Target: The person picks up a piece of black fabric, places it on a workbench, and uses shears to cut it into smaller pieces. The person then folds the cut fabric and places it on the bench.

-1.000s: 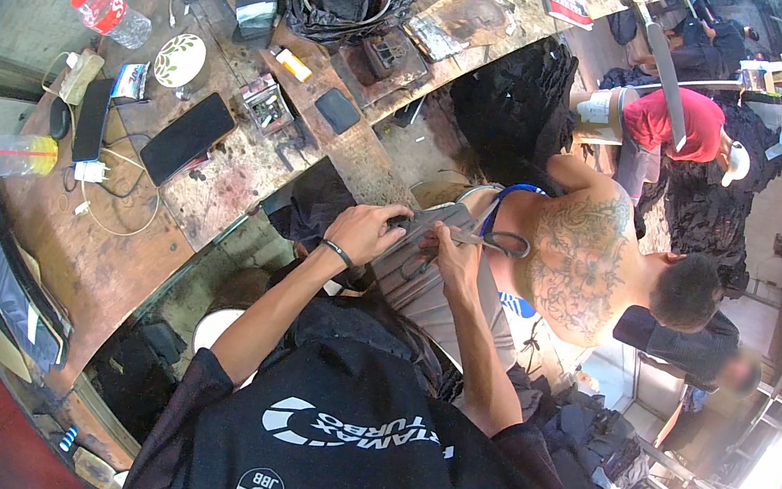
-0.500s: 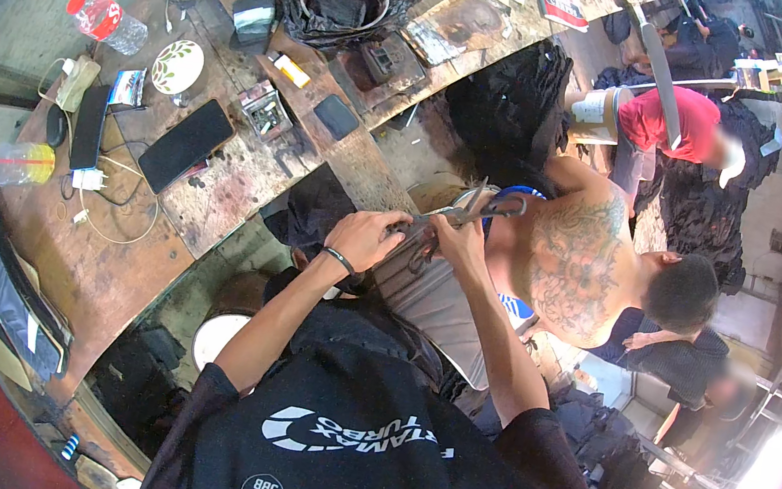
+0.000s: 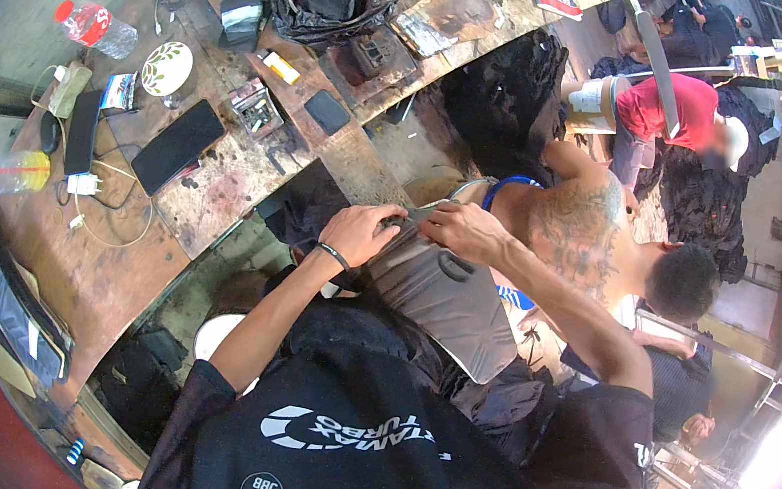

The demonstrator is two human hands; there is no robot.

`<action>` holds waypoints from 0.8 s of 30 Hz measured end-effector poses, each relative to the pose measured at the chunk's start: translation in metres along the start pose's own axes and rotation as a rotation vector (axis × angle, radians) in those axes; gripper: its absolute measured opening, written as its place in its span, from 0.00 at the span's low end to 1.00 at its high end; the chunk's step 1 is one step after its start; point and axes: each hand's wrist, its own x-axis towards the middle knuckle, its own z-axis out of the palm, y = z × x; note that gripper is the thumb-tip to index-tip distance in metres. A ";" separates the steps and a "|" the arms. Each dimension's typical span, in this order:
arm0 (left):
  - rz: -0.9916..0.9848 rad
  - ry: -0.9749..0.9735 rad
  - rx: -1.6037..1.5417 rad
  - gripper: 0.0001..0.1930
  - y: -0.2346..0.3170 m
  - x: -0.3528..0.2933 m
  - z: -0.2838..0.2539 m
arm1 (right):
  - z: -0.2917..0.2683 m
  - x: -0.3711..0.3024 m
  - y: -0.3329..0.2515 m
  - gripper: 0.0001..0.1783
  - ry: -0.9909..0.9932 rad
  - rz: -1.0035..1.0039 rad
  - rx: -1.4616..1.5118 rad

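Apparently soft and light, the smooth grey-brown sheet of cloth or thin leather [image 3: 441, 313] lies spread over the person's lap, with its upper edge raised between the two hands. It is beside the stained brown wooden worktop [image 3: 94, 271], not on it. Its satiny surface falls in shallow folds, so it should bend readily and may slide a little under the fingers; tearing looks unlikely under ordinary handling, though a thin edge could stretch or pucker if tugged hard.

The left hand [image 3: 362, 234], with a black band at its wrist, is closed, thumb against curled fingers, pinching a small dark bit of material [image 3: 395, 223] at the sheet's upper left; whether that is part of the sheet cannot be told. The right hand [image 3: 459, 230] is bent over the upper edge, fingertips down and gripping it just beside the left.

Below the right hand sits a dark curved loop [image 3: 455, 265], possibly a scissors handle, too unclear to be sure. For good control, the best hold would be a thumb-and-finger pinch at two near points on the upper edge, keeping the short stretch between them taut while the lap bears the remaining weight.
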 end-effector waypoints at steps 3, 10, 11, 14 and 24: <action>0.013 0.010 0.020 0.17 0.000 0.001 0.003 | -0.002 -0.008 -0.003 0.13 0.150 -0.028 0.009; 0.059 0.059 0.043 0.15 0.000 0.009 0.008 | 0.069 0.007 -0.053 0.19 0.661 1.055 0.897; 0.038 0.040 0.033 0.15 0.001 0.010 0.008 | 0.078 0.005 -0.056 0.20 0.711 1.024 0.858; 0.012 0.005 0.004 0.14 0.002 0.011 0.004 | 0.099 0.011 -0.057 0.21 0.783 1.139 0.722; 0.004 0.010 -0.023 0.14 0.007 0.009 0.001 | 0.075 0.016 -0.058 0.19 0.698 1.125 0.540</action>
